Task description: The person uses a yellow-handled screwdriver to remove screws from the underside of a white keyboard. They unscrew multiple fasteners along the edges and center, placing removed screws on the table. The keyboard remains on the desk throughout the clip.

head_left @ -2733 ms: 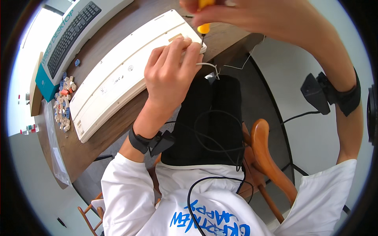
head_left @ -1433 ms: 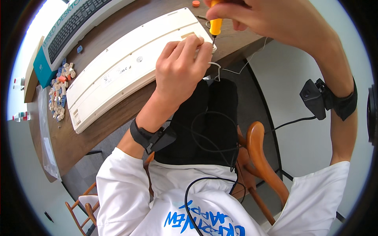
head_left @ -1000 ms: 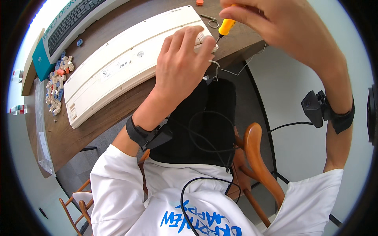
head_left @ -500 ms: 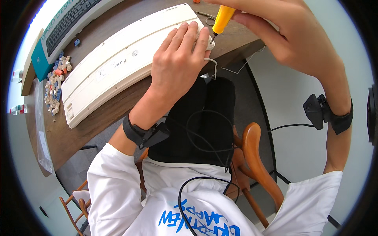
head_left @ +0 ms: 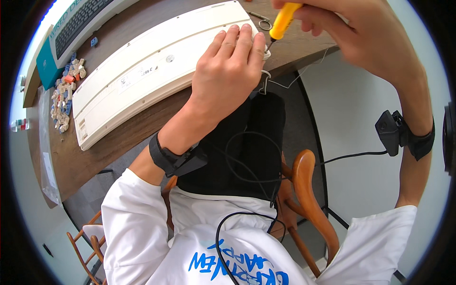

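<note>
A cream keyboard (head_left: 142, 71) lies face down on the brown wooden desk (head_left: 85, 159). My left hand (head_left: 228, 73) rests flat on its near right corner, fingers together and pressing it down. My right hand (head_left: 365, 33) grips a screwdriver with a yellow handle (head_left: 283, 20). The dark tip of the tool points down at the keyboard corner just beside my left fingertips. Both wrists carry black bands with small devices.
A pile of loose coloured keycaps (head_left: 64, 97) sits past the keyboard's left end. A second keyboard on a teal box (head_left: 71, 28) lies at the far left. A small metal ring (head_left: 265, 23) lies near the screwdriver. A wooden chair (head_left: 308, 199) is under me.
My left hand slid up over the keyboard corner. The right hand moved down and right with the screwdriver, whose tip now meets the corner. The view tilted a little.
</note>
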{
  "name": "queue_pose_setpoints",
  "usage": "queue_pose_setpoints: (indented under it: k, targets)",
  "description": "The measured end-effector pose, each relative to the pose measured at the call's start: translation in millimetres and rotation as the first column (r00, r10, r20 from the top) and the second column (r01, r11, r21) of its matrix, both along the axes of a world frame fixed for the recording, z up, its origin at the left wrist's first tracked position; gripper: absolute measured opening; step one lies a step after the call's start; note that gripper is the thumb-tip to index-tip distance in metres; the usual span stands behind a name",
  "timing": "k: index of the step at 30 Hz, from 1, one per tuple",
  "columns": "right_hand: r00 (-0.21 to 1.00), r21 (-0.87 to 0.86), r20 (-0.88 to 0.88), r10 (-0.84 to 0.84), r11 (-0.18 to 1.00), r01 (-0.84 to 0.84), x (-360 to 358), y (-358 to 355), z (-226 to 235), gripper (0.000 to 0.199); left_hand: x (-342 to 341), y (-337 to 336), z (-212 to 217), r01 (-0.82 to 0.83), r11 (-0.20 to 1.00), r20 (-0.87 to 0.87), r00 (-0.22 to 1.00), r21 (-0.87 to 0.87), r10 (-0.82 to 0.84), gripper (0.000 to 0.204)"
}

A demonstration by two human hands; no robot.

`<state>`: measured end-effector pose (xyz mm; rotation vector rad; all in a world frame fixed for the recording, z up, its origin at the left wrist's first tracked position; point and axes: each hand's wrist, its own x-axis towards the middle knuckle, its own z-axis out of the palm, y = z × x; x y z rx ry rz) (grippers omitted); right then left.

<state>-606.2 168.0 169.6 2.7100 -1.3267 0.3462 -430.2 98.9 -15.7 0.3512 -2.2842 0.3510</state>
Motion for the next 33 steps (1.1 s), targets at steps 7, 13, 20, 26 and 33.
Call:
queue_pose_setpoints:
  k: [7, 13, 20, 26, 33]
  targets:
    - [0.991, 0.083, 0.07, -0.111, 0.991, 0.105, 15, 7, 7, 0.024, -1, -1, -2, 0.018, 1.0, -0.037, 0.999, 0.003, -0.018, 0.028]
    - [0.998, 0.065, 0.056, 0.022, 0.998, -0.026, -9, -3, -1, 0.026, 0, 0, 0, 0.013, 1.0, -0.034, 0.999, 0.003, -0.013, 0.029]
    - [0.998, 0.045, 0.062, -0.005, 0.999, 0.002, 3, -3, -2, 0.026, -1, -2, -2, 0.008, 1.0, -0.048, 0.999, -0.009, -0.008, 0.027]
    - [0.973, 0.158, 0.177, -0.145, 0.98, 0.118, 10, 4, -1, 0.023, -4, -2, -3, 0.005, 1.0, -0.069, 0.998, -0.007, -0.005, 0.024]
    - [0.991, 0.069, 0.13, -0.034, 0.997, 0.026, 10, 3, -1, 0.02, 1, 2, -1, -0.083, 0.996, 0.04, 0.996, 0.029, 0.081, 0.046]
